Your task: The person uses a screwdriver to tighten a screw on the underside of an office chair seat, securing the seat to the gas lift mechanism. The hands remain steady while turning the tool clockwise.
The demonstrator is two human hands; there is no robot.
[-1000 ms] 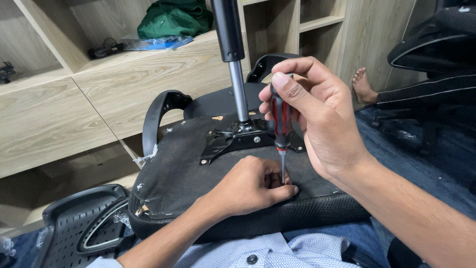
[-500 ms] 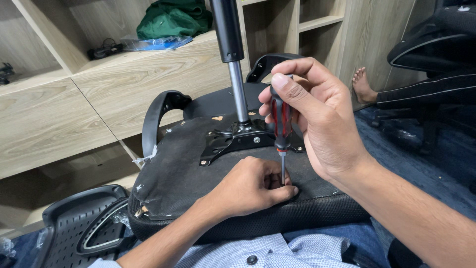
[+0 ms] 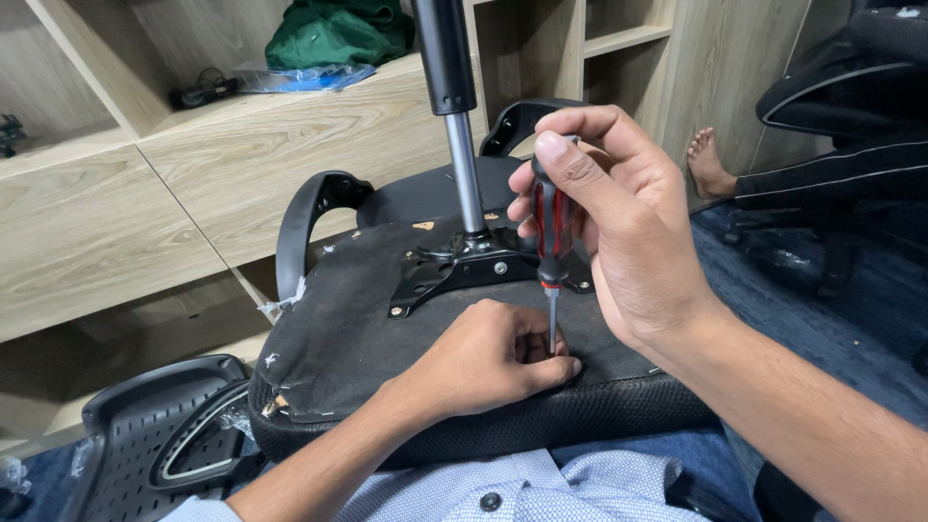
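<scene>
Head view: an office chair seat [image 3: 358,329] lies upside down across the person's lap, its black fabric underside facing up. A black metal mounting plate [image 3: 474,271] is bolted at the middle, and a gas lift cylinder [image 3: 454,106] rises from it toward the top of the frame. The right hand [image 3: 619,222] is wrapped around the red and black handle of a screwdriver [image 3: 553,242], thumb on top, holding it upright. Its thin shaft points straight down to the near edge of the seat. The left hand [image 3: 483,358] rests on the fabric there, fingers curled narrow around the tip, pinching at the spot; what they pinch is hidden. A black armrest [image 3: 309,217] curves up at the far left of the seat. Another black plastic chair part [image 3: 145,425] lies at the near left. Beyond stand wooden shelves [image 3: 174,184] with a green cloth [image 3: 333,34]. A bare foot [image 3: 709,164] shows at the far right.
</scene>
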